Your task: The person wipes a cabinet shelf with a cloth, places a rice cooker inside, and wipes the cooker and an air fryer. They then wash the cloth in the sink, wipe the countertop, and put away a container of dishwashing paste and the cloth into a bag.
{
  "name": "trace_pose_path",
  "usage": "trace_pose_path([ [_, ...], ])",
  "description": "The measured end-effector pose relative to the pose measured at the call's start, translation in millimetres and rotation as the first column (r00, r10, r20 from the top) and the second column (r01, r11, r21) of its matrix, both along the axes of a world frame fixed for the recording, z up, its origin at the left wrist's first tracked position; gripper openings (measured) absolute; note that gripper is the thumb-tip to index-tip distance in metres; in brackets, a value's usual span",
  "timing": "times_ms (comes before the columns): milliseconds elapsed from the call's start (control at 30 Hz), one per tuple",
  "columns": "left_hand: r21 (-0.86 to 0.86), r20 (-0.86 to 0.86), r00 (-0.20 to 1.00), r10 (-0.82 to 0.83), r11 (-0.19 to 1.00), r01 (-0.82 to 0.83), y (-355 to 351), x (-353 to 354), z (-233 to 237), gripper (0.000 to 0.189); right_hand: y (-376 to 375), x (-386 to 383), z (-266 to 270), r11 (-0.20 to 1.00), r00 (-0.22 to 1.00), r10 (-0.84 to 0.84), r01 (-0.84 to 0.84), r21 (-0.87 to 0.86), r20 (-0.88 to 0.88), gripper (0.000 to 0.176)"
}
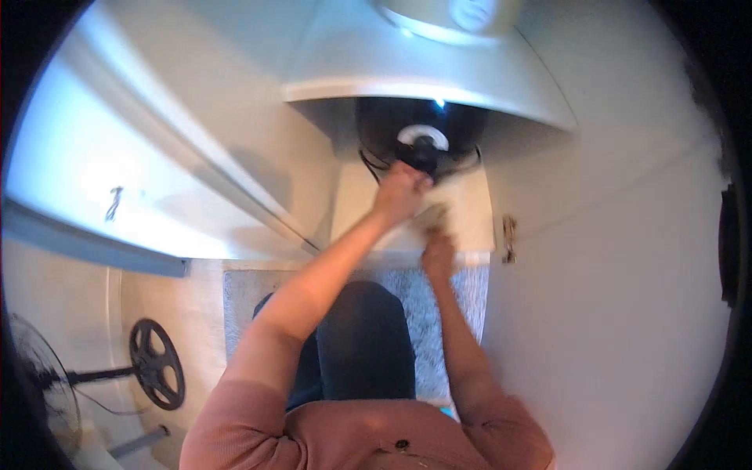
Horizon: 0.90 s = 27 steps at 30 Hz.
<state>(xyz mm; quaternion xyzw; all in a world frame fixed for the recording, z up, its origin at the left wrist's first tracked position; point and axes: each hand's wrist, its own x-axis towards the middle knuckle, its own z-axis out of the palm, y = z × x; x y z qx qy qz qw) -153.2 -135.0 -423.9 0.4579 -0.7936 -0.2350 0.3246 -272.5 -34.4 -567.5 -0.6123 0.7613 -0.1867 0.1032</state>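
My left hand [402,192] reaches into the lower compartment of a white cabinet, its fingers closed around the dark handle [424,159] at the front of a round black appliance [380,121]. A pale ring surrounds the handle's base. Lower and to the right, my right hand [438,254] has its fingers closed on a blurred, light brownish thing, perhaps a cloth [432,217], above the compartment floor. A dark cable [370,166] loops beside the appliance.
Cabinet doors stand open on the left [168,168] and right [603,258], with a shelf [439,74] above the appliance. A grey rug [429,313] lies beneath my knees. At lower left stands a fan with a black round base [157,364].
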Motion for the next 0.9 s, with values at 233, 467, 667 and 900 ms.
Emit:
trace_pose_path([
  [233, 0.054, 0.011, 0.999, -0.047, 0.997, 0.047, 18, 9, 17, 0.026, -75, 110, 5, 0.772, 0.883, 0.394, -0.468, -0.431, -0.255, 0.036],
  [467, 0.076, -0.04, 0.991, -0.127, 0.989, 0.13, -3, 12, -3, 0.028, -210, 145, 0, 0.8, 0.974, 0.213, -0.221, -0.558, -0.081, 0.034],
  [667, 0.156, -0.175, 0.967, -0.185, 0.965, 0.213, -6, 23, 4, 0.031, -276, 163, -50, 0.737, 0.979, 0.159, -0.205, -0.644, -0.13, 0.035],
  [900, 0.181, -0.147, 0.973, -0.176, 0.963, 0.202, -13, 23, -2, 0.025, -186, 134, -8, 0.825, 0.868, 0.496, -0.483, -0.292, -0.034, 0.037],
])
